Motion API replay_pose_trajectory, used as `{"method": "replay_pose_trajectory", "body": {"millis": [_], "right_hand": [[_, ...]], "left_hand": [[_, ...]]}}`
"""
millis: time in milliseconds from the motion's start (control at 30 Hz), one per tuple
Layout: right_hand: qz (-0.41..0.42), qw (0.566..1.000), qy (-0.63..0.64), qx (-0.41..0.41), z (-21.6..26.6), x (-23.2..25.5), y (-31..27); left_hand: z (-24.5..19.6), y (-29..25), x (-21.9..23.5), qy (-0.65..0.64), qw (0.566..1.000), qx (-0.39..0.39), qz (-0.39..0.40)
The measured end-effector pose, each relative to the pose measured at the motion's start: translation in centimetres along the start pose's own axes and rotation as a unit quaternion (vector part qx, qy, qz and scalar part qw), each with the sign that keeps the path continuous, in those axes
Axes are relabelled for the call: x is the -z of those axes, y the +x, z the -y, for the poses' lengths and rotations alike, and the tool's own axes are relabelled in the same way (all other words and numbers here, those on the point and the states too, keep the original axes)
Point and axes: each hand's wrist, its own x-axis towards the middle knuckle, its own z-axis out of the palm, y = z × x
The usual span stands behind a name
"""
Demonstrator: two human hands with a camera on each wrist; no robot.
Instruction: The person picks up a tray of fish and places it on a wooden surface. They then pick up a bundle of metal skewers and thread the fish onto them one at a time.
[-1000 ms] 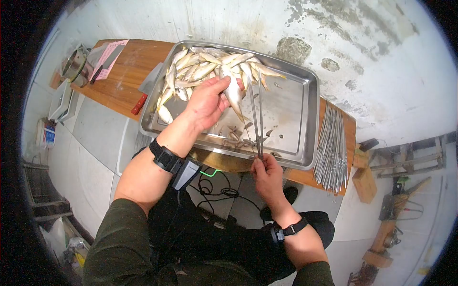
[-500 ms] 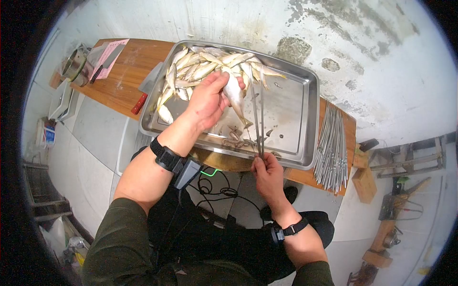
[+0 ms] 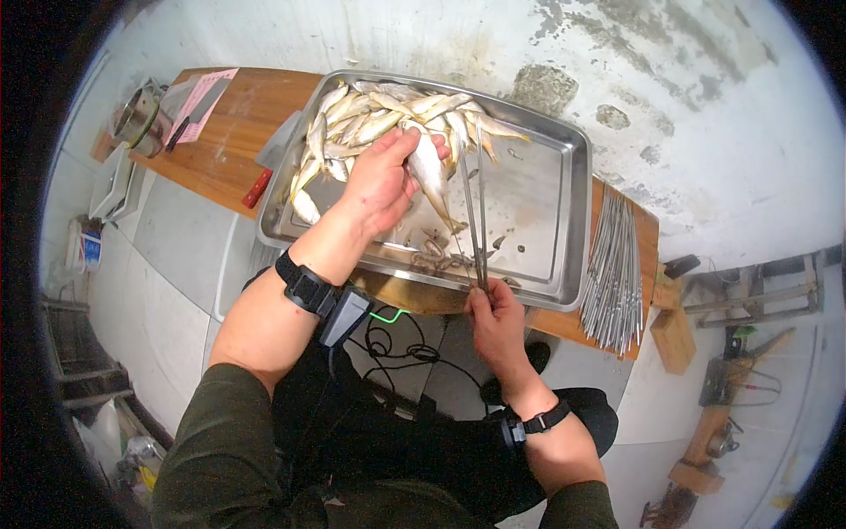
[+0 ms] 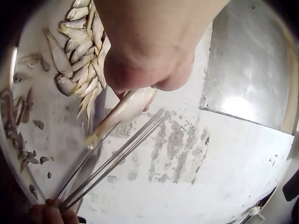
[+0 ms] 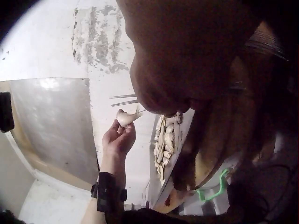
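My left hand (image 3: 386,181) grips a pale, yellowish-silver fish (image 3: 430,167) between thumb and fingers, its tail pointing down toward my right hand. Thin metal skewers (image 3: 476,212) are pinched near their lower ends by my right hand (image 3: 495,317), at the front rim of the metal tray (image 3: 538,207). Most of them fan upward just right of the fish. One skewer (image 4: 81,168) runs apart from the rest and meets the fish (image 4: 128,109) near its tail in the left wrist view; its tip is hidden. Behind my left hand, a pile of similar fish (image 3: 374,128) fills the tray's left part.
Dark scraps (image 3: 432,251) lie at the tray's front. Many skewers (image 3: 612,273) are spread on the wooden board to the right. A red-handled knife (image 3: 257,189) sits by the tray's left edge; another knife (image 3: 189,119) rests on pink paper. A stained wall (image 3: 608,79) stands behind.
The fish in my left hand has turned slightly, its tail shifting a little toward my right hand and the lone skewer. Both hands keep their holds and have barely moved.
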Motion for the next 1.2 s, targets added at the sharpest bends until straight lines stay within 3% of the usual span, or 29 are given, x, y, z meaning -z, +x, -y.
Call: {"method": "replay_pose_trajectory", "body": {"millis": [167, 533, 833, 1033, 1100, 1200], "right_hand": [[-0.003, 1.000, -0.030, 0.003, -0.1, 0.2, 0.2], [0.008, 0.997, 0.073, -0.006, -0.4, -0.2, 0.3], [0.005, 0.997, 0.081, 0.001, -0.4, -0.5, 0.5], [-0.024, 0.998, 0.052, 0.015, 0.3, -0.3, 0.5], [-0.033, 0.998, 0.056, 0.015, 0.0, -0.3, 0.7], [-0.041, 0.998, 0.054, 0.016, -0.1, -0.1, 0.9]], "left_hand": [[-0.3, -0.2, -0.1, -0.014, 1.000, -0.006, 0.001], [1.0, -0.6, -0.2, 0.048, 0.998, 0.030, 0.011], [1.7, -0.4, -0.1, 0.028, 0.998, 0.055, 0.033], [1.9, -0.3, 0.2, 0.086, 0.994, 0.064, 0.009], [2.6, -1.2, -0.3, 0.112, 0.989, 0.072, -0.065], [3.2, -2.9, -1.5, 0.124, 0.986, 0.095, -0.056]]}}
